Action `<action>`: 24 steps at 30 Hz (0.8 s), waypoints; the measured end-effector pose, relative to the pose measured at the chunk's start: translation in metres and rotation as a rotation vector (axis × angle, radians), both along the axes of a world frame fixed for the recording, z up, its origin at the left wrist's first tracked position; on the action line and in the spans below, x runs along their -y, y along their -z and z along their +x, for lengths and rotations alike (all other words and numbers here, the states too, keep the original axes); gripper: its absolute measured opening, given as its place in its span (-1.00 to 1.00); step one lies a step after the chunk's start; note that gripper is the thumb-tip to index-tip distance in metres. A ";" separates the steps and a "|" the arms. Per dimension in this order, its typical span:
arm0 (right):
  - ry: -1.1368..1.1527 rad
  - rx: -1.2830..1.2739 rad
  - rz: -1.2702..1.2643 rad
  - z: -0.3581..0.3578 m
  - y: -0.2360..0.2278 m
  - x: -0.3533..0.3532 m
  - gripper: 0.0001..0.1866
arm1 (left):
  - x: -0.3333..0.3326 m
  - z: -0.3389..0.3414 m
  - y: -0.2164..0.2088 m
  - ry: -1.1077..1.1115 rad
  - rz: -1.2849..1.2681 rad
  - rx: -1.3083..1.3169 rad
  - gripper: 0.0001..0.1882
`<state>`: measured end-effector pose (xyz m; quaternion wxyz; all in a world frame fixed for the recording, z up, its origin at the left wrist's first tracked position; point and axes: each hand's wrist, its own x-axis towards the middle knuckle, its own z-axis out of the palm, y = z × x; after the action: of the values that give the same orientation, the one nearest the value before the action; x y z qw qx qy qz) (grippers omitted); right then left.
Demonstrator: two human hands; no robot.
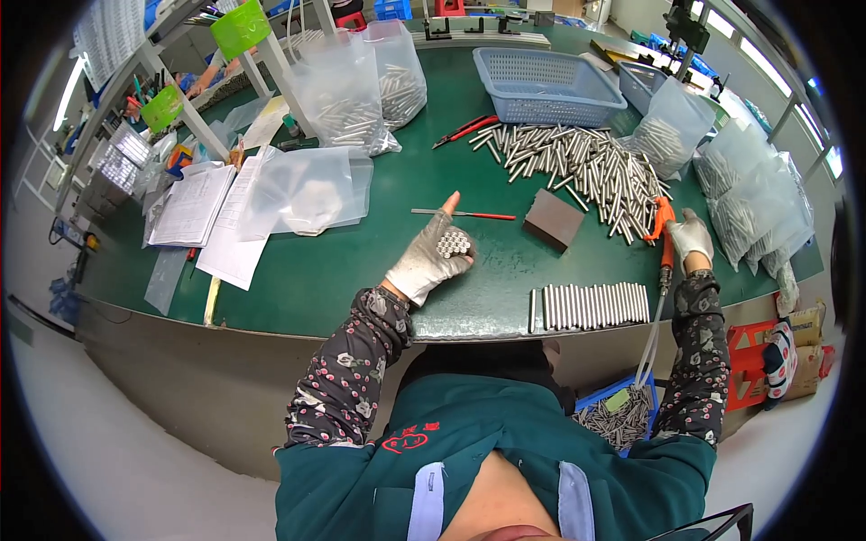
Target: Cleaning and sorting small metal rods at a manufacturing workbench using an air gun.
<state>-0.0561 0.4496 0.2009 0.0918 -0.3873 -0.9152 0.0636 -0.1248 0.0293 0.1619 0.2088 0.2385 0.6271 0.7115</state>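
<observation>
My left hand (431, 260), in a pale work glove with bare fingertips, is closed around a bundle of metal pins (454, 242), their round ends facing up. Its thumb points away from me, over a thin tool with a red handle (492, 215) lying on the table. At the right, my gloved right hand (691, 236) is closed at the side of an orange air gun (665, 254), whose pale hose runs down over the table edge. The fingertips there are partly hidden. A row of metal pins (595, 307) lies side by side near the front edge.
A large heap of pins (586, 167) spreads beyond a brown block (553, 220). Behind it stands a blue basket (548, 86). Pliers (465, 131), bags of pins (338, 99) and papers (194, 206) lie around. Below the edge sits a blue bin (651, 406) of pins.
</observation>
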 end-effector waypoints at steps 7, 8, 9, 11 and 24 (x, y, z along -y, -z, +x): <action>-0.255 -0.271 0.281 0.001 -0.019 0.052 -0.57 | -0.002 -0.001 -0.002 -0.018 -0.049 0.007 -0.01; -0.359 -0.346 0.286 0.000 -0.020 0.066 -0.58 | -0.002 -0.003 0.000 -0.032 -0.078 -0.049 -0.01; -0.472 -0.422 0.287 -0.003 -0.020 0.080 -0.58 | 0.000 -0.003 0.002 -0.056 -0.108 -0.105 -0.01; -0.594 -0.414 0.282 0.001 -0.028 0.110 -0.59 | -0.003 -0.003 0.001 -0.036 -0.084 -0.085 -0.01; -1.108 -0.109 -0.420 -0.018 -0.021 0.228 -0.54 | 0.003 -0.005 0.008 -0.025 -0.031 -0.060 0.00</action>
<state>-0.0742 0.2217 0.2223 0.0131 0.1418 -0.9428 0.3013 -0.1295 0.0261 0.1538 0.1847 0.2485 0.6469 0.6969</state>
